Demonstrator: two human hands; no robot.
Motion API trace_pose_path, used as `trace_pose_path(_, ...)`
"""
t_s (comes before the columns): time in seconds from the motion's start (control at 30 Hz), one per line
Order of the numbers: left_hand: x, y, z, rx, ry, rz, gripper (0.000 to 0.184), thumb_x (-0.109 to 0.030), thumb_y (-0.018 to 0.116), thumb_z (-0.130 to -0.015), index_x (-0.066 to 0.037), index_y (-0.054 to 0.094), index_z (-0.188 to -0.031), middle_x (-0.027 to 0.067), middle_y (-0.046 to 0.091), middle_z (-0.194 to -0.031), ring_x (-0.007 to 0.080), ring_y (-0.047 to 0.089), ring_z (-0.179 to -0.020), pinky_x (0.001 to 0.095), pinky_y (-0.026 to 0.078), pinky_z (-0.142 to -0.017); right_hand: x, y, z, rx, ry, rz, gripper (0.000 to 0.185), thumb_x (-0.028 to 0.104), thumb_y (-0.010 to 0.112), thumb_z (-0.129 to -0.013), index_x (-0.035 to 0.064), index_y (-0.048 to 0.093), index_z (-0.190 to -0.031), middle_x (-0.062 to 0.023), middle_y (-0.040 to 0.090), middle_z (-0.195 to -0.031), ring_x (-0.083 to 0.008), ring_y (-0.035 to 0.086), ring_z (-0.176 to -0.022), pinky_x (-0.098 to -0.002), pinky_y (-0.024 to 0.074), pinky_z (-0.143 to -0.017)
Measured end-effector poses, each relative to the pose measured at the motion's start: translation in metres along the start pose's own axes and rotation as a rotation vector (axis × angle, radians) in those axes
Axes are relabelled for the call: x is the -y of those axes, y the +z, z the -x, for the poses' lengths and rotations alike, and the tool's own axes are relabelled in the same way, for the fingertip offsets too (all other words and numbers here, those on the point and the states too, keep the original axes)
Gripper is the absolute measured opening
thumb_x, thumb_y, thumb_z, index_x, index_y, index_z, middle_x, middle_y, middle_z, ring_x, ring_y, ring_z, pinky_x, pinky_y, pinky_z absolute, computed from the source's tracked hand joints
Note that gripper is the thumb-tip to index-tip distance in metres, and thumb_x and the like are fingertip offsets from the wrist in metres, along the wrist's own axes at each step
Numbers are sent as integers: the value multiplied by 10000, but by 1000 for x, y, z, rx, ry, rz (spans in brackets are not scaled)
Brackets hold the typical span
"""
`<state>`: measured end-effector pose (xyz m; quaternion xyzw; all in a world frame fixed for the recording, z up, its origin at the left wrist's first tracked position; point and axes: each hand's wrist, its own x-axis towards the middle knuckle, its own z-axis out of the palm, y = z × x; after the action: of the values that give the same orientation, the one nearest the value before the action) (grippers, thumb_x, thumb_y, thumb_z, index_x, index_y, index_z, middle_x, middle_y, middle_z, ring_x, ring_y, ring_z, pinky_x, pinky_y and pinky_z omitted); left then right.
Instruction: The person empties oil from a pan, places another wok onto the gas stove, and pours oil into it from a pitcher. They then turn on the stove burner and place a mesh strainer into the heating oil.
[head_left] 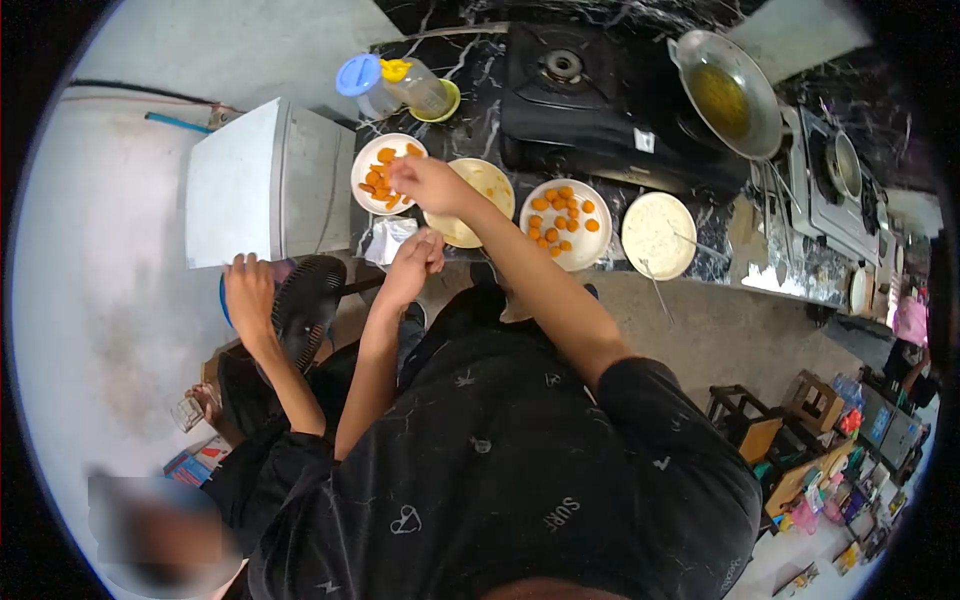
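Above leftmost plate (397, 144): right hand (432, 186), fingers bent, grip indeterminable. Beside packet (388, 240): left hand (412, 264), fingers curled, grip indeterminable.

Fairly bright, w/ glare twd R end of counter (482, 115), heavy fisheye warp, blk edges, blurred patch btm L.

Pale wall (235, 50), brownish floor (650, 325), black marbled counter (482, 75)
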<state>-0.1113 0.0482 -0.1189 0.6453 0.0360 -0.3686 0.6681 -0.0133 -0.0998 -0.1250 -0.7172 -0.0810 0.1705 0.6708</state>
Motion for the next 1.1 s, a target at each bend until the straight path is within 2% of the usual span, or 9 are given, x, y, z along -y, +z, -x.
trace_pose_path(0.1, -53, 98, 2, -122, 148, 319, 510, -9, 354, -843, 19, 385, -1352, 53, 513, -1004, 163, 525, -897, 286, 441, -864, 53, -46, 132, -177, -78, 78, 425, 254, 620, -879, 5, 577, -1221, -194, 616, -1203, -320, 580, -1161, -393, 455, -969)
trace_pose_path(0.33, -90, 359, 2, 87, 223, 767, 507, -346, 339, -1029, -5, 353, -1404, 168, 480, -1386, 267, 451, -1294, 377, 307, -1118, 53, -158, 332, -532, -353, 610, 523, 305, 472, -978, 12, 415, -1408, -217, 377, -1469, -375, 268, -1418, -461, 206, -1157)
trace_pose_path(0.43, -64, 454, -3, 219, 357, 445, 569, -319, 321, -1028, 30, 242, -1471, 167, 304, -1516, 272, 276, -1410, 368, 187, -1171, 23, -229, 391, -739, -292, 472, 552, 349, 248, -1027, -9, 364, -1431, -209, 308, -1519, -393, 216, -1433, -446, 107, -1187)
trace_pose_path(0.53, -31, 526, 13, 368, 721, -96, 605, -258, 325, -1012, 49, 155, -1505, 146, 119, -1600, 289, 71, -1484, 370, 40, -1193, -66, -285, 441, -781, -184, 56, 541, 288, 393, -1011, -17, 313, -1451, -220, 357, -1487, -367, 355, -1368, -413, 258, -1146)
trace_pose_path(0.6, -1, 545, 0, 353, 770, -299, 590, -234, 326, -993, 33, 200, -1504, 150, 150, -1597, 296, 75, -1484, 382, 28, -1190, -58, -271, 475, -714, -207, -860, 629, 449, 255, -1048, -34, 290, -1450, -142, 355, -1497, -249, 341, -1387, -367, 233, -1154)
trace_pose_path(0.8, 19, 567, -56, 292, 852, -1312, 528, -229, 393, -988, -3, 334, -1461, 220, 281, -1534, 389, 199, -1442, 440, 151, -1171, 0, -266, 540, -760, -71, -1115, 641, 478, 224, -1046, -18, 306, -1444, -132, 368, -1489, -246, 324, -1395, -359, 228, -1154)
trace_pose_path(0.9, 43, 582, -65, 196, 741, -627, 538, -372, 304, -1038, -22, 364, -1442, 225, 335, -1503, 367, 282, -1411, 440, 189, -1164, 7, -280, 547, -786, -50, -875, 622, 450, 205, -1054, -5, 264, -1474, -126, 308, -1528, -238, 272, -1424, -347, 183, -1166)
trace_pose_path(1.0, 36, 603, -49, 245, -6, 165, 524, -378, 316, -1040, -8, 390, -1404, 203, 437, -1426, 326, 405, -1330, 421, 313, -1110, -29, -285, 541, -753, -109, -491, 566, 383, 228, -1058, 18, 275, -1488, -145, 289, -1548, -252, 242, -1445, -337, 161, -1169)
trace_pose_path(1.1, 41, 587, -38, 338, -268, 595, 543, -419, 369, -1026, 21, 467, -1329, 185, 517, -1358, 302, 487, -1265, 413, 371, -1080, -54, -304, 544, -812, -254, 677, 496, 304, 423, -979, 25, 443, -1388, -235, 471, -1382, -400, 367, -1346, -396, 271, -1126)
